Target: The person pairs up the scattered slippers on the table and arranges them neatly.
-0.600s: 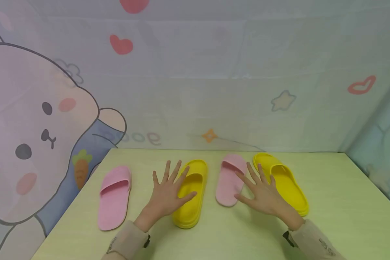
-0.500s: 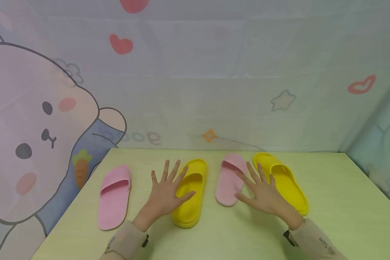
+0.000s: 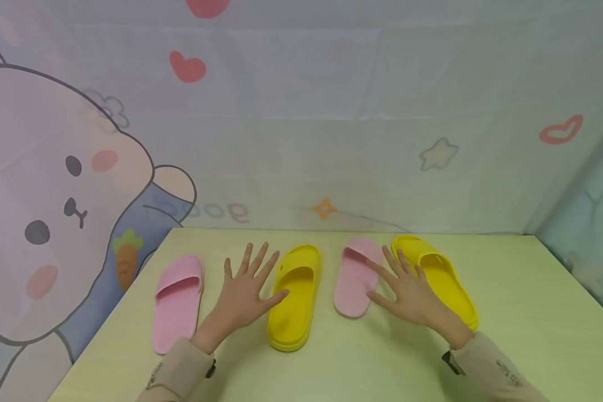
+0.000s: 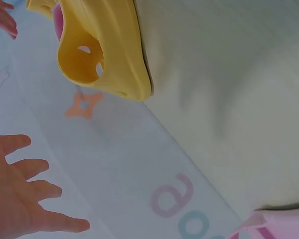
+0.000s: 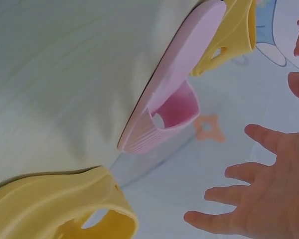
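Observation:
Two pink slippers and two yellow slippers stand in a row on the table, toes to the back. My left hand (image 3: 243, 296), fingers spread, hovers between the left pink slipper (image 3: 176, 318) and the left yellow slipper (image 3: 293, 321); its thumb overlaps the yellow one in the head view. Likewise spread, my right hand (image 3: 413, 293) is over the gap between the right pink slipper (image 3: 354, 290) and the right yellow slipper (image 3: 447, 287), hiding part of each. In both wrist views the palms (image 4: 15, 199) (image 5: 276, 194) hold nothing and are raised off the table.
The pale table (image 3: 331, 368) ends at the back against a curtain (image 3: 301, 139) printed with hearts, stars and a cartoon animal. More curtain hangs at the right side. Beige sleeves (image 3: 181, 365) cover both forearms, and a dark band shows at each wrist.
My left hand has shifted to the left, uncovering more of the left yellow slipper. The right hand has barely moved, and all the slippers stay where they were.

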`<state>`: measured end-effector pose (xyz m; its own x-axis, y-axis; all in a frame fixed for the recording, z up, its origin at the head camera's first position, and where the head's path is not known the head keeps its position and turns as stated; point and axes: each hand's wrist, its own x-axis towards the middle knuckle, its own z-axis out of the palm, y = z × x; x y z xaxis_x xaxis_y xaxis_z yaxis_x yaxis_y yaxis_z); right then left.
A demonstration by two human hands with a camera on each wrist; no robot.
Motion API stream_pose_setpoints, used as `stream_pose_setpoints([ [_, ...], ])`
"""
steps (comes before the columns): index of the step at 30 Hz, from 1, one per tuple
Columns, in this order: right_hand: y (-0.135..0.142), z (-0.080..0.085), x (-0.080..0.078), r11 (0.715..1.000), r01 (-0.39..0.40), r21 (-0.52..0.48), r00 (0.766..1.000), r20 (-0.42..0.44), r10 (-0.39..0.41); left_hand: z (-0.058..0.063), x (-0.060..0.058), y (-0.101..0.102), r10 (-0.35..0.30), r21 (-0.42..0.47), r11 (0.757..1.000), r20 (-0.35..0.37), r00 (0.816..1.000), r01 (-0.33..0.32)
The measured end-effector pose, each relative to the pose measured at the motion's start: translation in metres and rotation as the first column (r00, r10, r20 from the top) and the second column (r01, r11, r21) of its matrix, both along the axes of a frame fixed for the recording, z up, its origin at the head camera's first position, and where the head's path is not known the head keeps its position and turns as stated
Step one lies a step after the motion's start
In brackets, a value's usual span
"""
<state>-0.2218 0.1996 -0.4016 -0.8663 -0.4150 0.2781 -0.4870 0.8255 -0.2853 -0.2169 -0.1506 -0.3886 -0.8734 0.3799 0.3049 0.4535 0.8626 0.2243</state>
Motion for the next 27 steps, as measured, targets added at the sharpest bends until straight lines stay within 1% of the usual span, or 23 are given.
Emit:
stream_pose_setpoints([
  [6, 0.003, 0.002, -0.003, 1.000, -0.010, 0.000, 1.000, -0.010, 0.010, 0.006, 0.001, -0.006, -0.007, 0.015, 1.000, -0.021, 1.000, 0.007],
  [12, 0.003, 0.006, -0.006, 1.000, -0.012, 0.001, 1.000, -0.028, 0.012, 0.009, 0.000, -0.015, 0.016, 0.021, 1.000, -0.048, 0.999, -0.015],
  [16, 0.004, 0.006, -0.009, 1.000, -0.013, 0.008, 0.999, -0.042, 0.013, 0.009, 0.000, -0.021, 0.029, 0.019, 0.999, -0.063, 0.998, -0.028],
  [21, 0.004, 0.006, -0.013, 1.000, -0.006, 0.002, 0.998, -0.061, 0.006, 0.009, -0.001, -0.031, 0.070, -0.006, 0.998, -0.071, 0.995, -0.070],
  [27, 0.001, 0.005, -0.021, 1.000, 0.005, -0.013, 0.998, -0.056, -0.006, 0.009, -0.002, -0.045, 0.126, -0.030, 0.991, -0.066, 0.990, -0.128],
])
